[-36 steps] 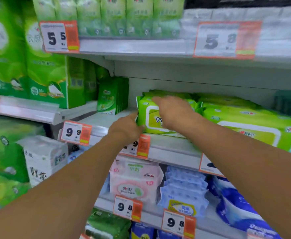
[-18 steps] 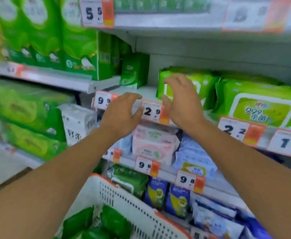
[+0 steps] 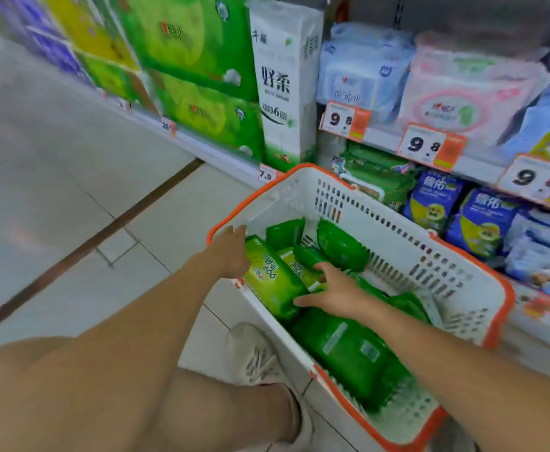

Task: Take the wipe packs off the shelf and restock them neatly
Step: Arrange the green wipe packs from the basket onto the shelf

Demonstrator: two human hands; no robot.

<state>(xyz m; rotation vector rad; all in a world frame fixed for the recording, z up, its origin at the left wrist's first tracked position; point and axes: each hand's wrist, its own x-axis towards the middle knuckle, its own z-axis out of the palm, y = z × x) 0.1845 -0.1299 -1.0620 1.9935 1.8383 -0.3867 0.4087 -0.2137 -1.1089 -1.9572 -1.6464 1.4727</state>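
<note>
Where the view begins, at its lower edge, a bent knee in tan shorts (image 3: 202, 415) and a pale mesh shoe (image 3: 256, 355) are seen on the tiled floor (image 3: 55, 197). Just beyond them, a white basket with an orange rim (image 3: 397, 230) is set on the floor, and green wipe packs are piled inside it. A large dark green pack (image 3: 345, 350) lies nearest in the basket. Past it, a bright lime-green wipe pack (image 3: 272, 282) is flanked by both hands: the left hand (image 3: 231, 252) is laid against its far-left end at the basket's rim, while the right hand (image 3: 335, 293) is placed at its right side, with spread fingers (image 3: 303, 301) touching the pack. Whether the pack is actually gripped cannot be told. A second lime pack (image 3: 295, 265) sits just beside it, and smaller dark green packs (image 3: 342, 244) are scattered farther in. Behind the basket, shelves are stocked with blue wipe packs (image 3: 435, 197), a pink pack (image 3: 456, 93) and a tall white tissue bundle (image 3: 283, 83). Orange price tags (image 3: 428, 148) reading 9.8 are fixed along the shelf edge.
</note>
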